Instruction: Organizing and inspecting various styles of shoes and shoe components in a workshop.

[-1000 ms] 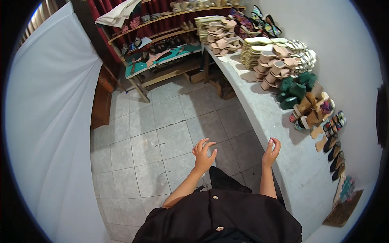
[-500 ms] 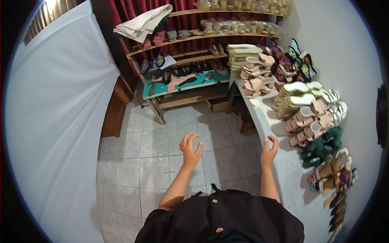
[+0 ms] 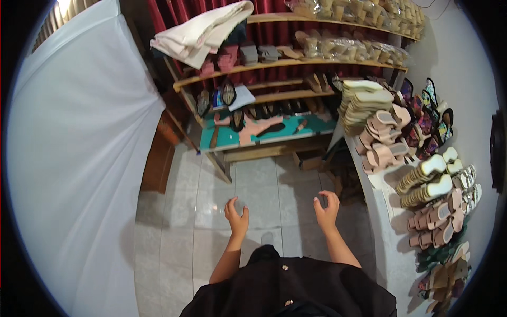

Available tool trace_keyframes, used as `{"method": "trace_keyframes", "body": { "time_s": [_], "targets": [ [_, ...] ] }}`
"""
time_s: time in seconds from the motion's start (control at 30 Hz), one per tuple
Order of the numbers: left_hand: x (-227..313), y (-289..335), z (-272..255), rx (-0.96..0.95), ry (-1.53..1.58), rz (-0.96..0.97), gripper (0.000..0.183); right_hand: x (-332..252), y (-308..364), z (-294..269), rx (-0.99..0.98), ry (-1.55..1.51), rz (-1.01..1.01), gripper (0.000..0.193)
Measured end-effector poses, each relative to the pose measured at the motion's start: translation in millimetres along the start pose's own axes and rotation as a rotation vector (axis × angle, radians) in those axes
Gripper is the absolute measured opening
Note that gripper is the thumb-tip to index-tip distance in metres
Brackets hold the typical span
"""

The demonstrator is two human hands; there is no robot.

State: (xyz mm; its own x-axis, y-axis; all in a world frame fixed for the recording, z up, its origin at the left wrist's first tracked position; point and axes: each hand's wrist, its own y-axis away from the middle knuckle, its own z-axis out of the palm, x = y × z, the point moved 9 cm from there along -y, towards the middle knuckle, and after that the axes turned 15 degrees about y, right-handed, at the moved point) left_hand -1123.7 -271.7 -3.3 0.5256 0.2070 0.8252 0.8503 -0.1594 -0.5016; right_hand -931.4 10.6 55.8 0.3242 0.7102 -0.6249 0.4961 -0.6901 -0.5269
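Note:
My left hand (image 3: 237, 217) is held out over the tiled floor, fingers curved and apart, with nothing in it. To its right, my right hand (image 3: 327, 210) is also raised in the air, empty, thumb and fingers spread. Neither touches anything. Ahead of both stands a low workbench with a teal top (image 3: 318, 125). On it lie pale pink cut pieces (image 3: 257, 127), a dark flat piece (image 3: 270, 130), a brown stick-like tool (image 3: 214, 137) and several dark shoes (image 3: 237, 121). Nearest my right hand on that side is a white counter (image 3: 381, 227).
Pink block-heeled sandals (image 3: 381, 157) and stacked cream soles (image 3: 366, 100) line the counter. Above the bench, a shelf (image 3: 338, 62) carries plastic-wrapped heels (image 3: 343, 48) and a folded cream cloth (image 3: 203, 37). A white sheet (image 3: 79, 158) hangs at left beside a brown wooden cabinet (image 3: 158, 164).
The bench and shelves appear larger and closer, and the counter has shifted right in view. My right hand has come left, away from the counter's edge. Both hands stay empty.

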Motion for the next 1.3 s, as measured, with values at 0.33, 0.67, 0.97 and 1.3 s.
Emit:
{"method": "trace_keyframes", "body": {
  "time_s": [0.33,0.67,0.97,1.3],
  "targets": [
    [-112,-184,59,-0.177,0.026,0.057,0.043,-28,-70,214,-0.317,0.145,-0.022,0.036],
    [-305,-321,190,-0.350,-0.007,-0.262,0.074,-4,-207,456,-0.539,0.405,-0.213,0.069],
    [-383,-415,263,-0.116,-0.033,-0.309,0.085,20,-313,619,-0.605,0.606,-0.261,0.076],
    [-385,-417,272,-0.002,-0.185,-0.386,0.053,51,-331,689,-0.559,0.656,-0.287,0.055]
  ]
}}
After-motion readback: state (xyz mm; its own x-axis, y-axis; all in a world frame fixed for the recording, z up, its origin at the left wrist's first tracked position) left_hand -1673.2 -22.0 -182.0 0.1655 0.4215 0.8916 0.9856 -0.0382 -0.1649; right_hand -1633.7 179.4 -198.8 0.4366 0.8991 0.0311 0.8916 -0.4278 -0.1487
